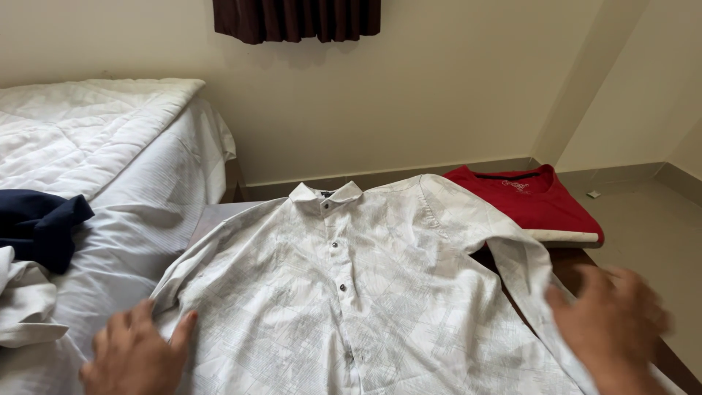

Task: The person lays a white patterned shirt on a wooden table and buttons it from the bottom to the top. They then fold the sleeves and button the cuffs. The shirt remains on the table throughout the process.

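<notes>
Smoothing the white shirt (365, 292) flat: left hand (135, 355) pressing open-palmed on its sleeve, blurred right hand (614, 325) open at the other sleeve, near the surface's right edge.

Both hands on spread white shirt (344, 292)

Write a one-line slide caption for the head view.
Two hands, left hand and right hand, flatten a white patterned button-up shirt beside a folded red T-shirt.
</notes>
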